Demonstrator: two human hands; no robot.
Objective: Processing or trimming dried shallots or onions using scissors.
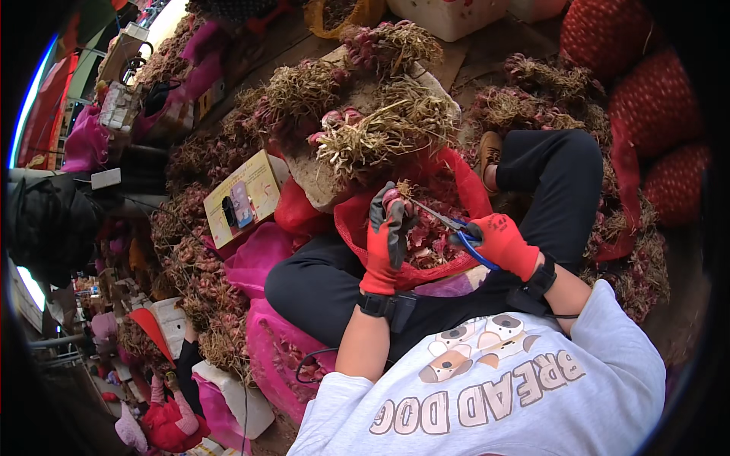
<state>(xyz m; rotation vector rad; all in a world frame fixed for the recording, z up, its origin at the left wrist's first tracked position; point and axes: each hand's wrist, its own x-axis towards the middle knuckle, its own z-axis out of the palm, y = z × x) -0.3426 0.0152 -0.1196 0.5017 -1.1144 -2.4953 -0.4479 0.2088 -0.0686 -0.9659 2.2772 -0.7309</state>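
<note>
My left hand, in a red glove with a grey palm, is closed around a shallot with a dry stalk stub. In my right hand, gloved in red, is a pair of scissors with blue handles. Their blades point up and left toward the shallot's stalk; whether they touch it I cannot tell. Beneath both hands, a red mesh bag lies open between my legs, with loose shallots and skins inside. Just beyond, bundles of shallots with dry stalks lie on a pale foam slab.
More shallot heaps spread along the left. A flat cardboard box there carries a phone-like object. Pink mesh bags lie by my left leg. Full red mesh sacks stand at right. Another person sits at lower left.
</note>
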